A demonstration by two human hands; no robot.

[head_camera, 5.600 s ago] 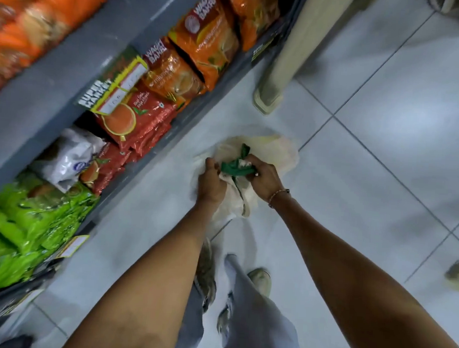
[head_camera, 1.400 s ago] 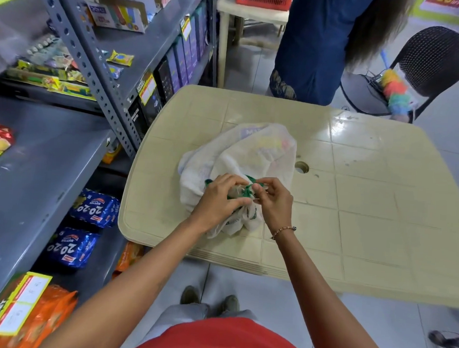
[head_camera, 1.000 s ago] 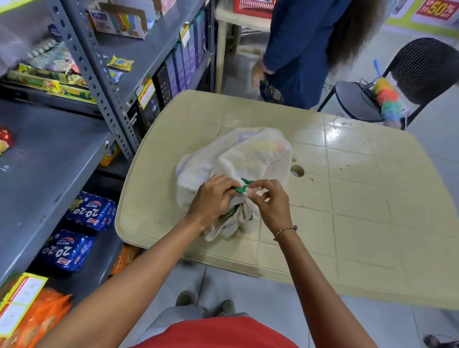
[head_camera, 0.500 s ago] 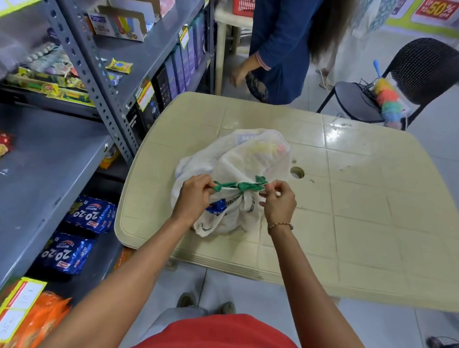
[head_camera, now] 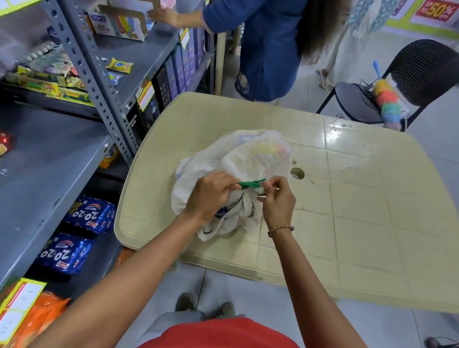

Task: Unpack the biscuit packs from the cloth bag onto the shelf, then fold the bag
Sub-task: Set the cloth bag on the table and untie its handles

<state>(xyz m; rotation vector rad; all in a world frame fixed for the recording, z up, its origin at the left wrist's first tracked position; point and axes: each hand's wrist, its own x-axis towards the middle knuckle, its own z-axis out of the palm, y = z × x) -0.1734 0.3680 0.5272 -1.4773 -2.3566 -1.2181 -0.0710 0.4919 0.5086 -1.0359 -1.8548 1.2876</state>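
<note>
A white cloth bag (head_camera: 250, 159) lies bulging on the beige plastic table (head_camera: 355, 208), its mouth toward me. A green tie (head_camera: 252, 184) runs across the mouth. My left hand (head_camera: 208, 196) pinches the tie's left end and my right hand (head_camera: 276, 199) pinches its right end, both resting on the bag. Coloured packs show faintly through the cloth, and a bit of blue pack peeks out at the mouth. The grey metal shelf (head_camera: 35, 162) stands to my left.
Blue 20-20 biscuit packs (head_camera: 91, 213) lie on the lower shelf, orange packs (head_camera: 36, 320) below them. A person in blue (head_camera: 268, 41) reaches into the shelf beyond the table. A black chair (head_camera: 405, 85) holding a colourful duster stands at the far right.
The bag went from the floor onto the table. In the last second my hands pulled the green tie out sideways, then drew closer together again. The person in blue now reaches to the shelf.
</note>
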